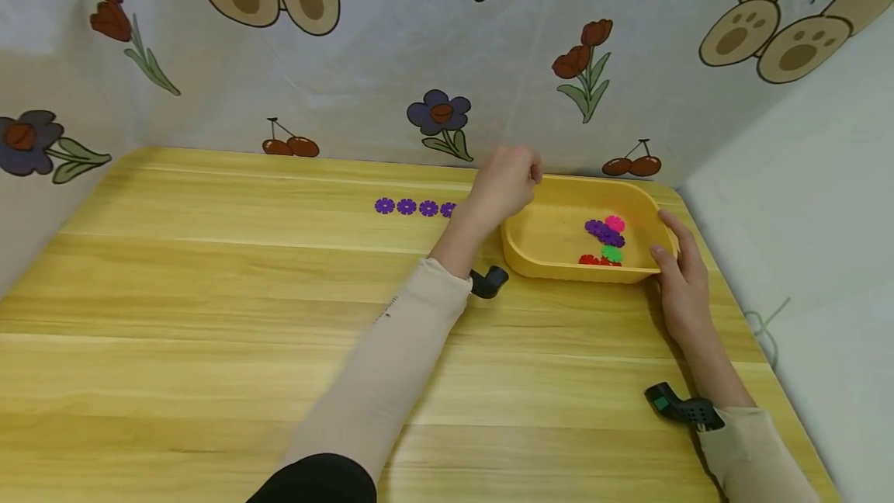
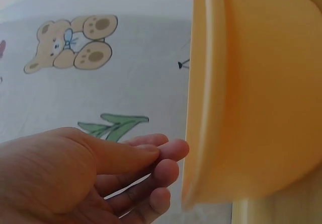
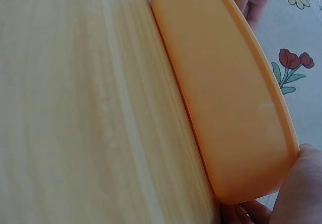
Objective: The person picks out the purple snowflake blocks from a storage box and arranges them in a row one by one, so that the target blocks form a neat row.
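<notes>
The right hand [image 1: 686, 293] has its fingers clamped on the right end of the yellow tray [image 1: 552, 231], thumb at the rim. The left hand [image 1: 499, 189] is at the opposite end, its fingers curled and the thumb meeting them beside the rim; I cannot tell whether anything sits between. In the tray, nearer the right fingers than the left, lie purple pieces [image 1: 604, 232], a pink piece [image 1: 615, 223], a green piece [image 1: 611, 254] and red pieces [image 1: 589, 260]. Left of the left fingers, 4 purple discs [image 1: 407, 206] show in a row on the counter [image 1: 209, 293], the nearest partly hidden.
</notes>
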Motion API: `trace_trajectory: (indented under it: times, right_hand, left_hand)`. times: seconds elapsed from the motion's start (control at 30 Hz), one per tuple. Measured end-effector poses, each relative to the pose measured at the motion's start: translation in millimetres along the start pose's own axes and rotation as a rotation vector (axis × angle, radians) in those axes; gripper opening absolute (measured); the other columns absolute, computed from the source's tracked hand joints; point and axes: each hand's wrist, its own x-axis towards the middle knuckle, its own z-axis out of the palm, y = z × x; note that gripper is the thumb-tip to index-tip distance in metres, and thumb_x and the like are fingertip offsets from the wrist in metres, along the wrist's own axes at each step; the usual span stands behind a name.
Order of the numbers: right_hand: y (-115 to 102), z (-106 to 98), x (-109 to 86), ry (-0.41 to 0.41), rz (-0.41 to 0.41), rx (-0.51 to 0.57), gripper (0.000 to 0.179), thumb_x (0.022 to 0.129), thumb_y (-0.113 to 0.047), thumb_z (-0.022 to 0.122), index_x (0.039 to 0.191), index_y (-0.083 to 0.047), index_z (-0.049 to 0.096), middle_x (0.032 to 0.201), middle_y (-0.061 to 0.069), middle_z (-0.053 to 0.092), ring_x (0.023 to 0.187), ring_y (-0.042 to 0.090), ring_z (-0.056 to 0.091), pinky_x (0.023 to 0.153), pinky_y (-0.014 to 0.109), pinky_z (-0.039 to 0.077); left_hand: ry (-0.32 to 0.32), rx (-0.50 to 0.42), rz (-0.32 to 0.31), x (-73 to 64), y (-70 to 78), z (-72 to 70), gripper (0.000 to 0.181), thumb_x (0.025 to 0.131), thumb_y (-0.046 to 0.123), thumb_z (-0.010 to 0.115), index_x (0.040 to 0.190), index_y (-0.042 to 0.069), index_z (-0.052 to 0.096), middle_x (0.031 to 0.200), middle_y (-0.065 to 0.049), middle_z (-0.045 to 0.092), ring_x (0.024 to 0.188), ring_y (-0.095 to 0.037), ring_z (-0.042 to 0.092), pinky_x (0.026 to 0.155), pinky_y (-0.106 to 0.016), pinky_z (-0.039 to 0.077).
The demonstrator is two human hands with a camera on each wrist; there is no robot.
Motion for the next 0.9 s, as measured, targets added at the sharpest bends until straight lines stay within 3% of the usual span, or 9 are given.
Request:
trace_trajectory:
  times: [0.2,0.3,0.4,0.53,0.7,0.9]
  right_hand:
    - [-1,0,-1.2,0.017,0.009,-0.020,0.052,0.113,-0.022,0.041,0.164,-0.027,0.037,0.173,-0.003,0.029,0.155,0.008,0.024,0.121,0.017,0.028]
    - [0,0,-0.7,0.014,0.013,-0.023,0.052,0.113,-0.023,0.041,0.164,-0.028,0.037,0.173,-0.003,0.028,0.154,0.010,0.026,0.117,0.015,0.032]
    - [0,1,0.0,0.009,0.012,-0.030,0.052,0.113,-0.024,0.041,0.165,-0.029,0.036,0.173,-0.004,0.027,0.151,0.012,0.031,0.103,0.007,0.041]
    - [-1,2,0.3,0.014,0.006,-0.031,0.052,0.113,-0.025,0.042,0.164,-0.029,0.036,0.172,-0.004,0.029,0.150,0.012,0.032,0.098,0.004,0.042]
    - [-3,2,0.8,0.028,0.008,-0.034,0.051,0.113,-0.025,0.043,0.164,-0.030,0.037,0.171,-0.004,0.031,0.153,0.013,0.031,0.104,0.007,0.041]
    - [-2,2,0.3,0.026,0.019,-0.029,0.051,0.113,-0.026,0.043,0.164,-0.031,0.037,0.171,-0.004,0.031,0.151,0.013,0.032,0.103,0.007,0.040]
  left_hand:
    - [-0.052,0.009,0.057,5.6,21.2,12.3,0.023,0.102,0.001,0.058,0.112,0.011,0.076,0.112,-0.001,0.071,0.102,-0.016,0.061,0.094,-0.026,0.052]
    - [-0.063,0.010,0.069,8.0,29.4,18.3,0.018,0.104,0.006,0.058,0.106,0.012,0.075,0.106,0.001,0.069,0.097,-0.014,0.059,0.086,-0.024,0.050]
    - [-0.060,-0.002,0.094,9.9,36.3,24.1,0.018,0.104,0.009,0.058,0.094,0.013,0.072,0.094,0.002,0.066,0.087,-0.012,0.055,0.076,-0.022,0.045]
    - [-0.070,-0.035,0.129,11.6,44.3,32.2,0.021,0.103,0.007,0.058,0.085,0.012,0.069,0.084,0.002,0.062,0.079,-0.012,0.054,0.067,-0.020,0.041]
    - [-0.084,-0.051,0.098,14.2,52.2,46.4,0.016,0.104,0.009,0.059,0.095,0.013,0.071,0.093,0.003,0.067,0.082,-0.011,0.057,0.070,-0.019,0.045]
    - [-0.115,-0.001,0.068,21.4,55.1,67.9,0.011,0.105,0.011,0.062,0.106,0.014,0.072,0.104,0.004,0.069,0.092,-0.011,0.058,0.079,-0.022,0.048]
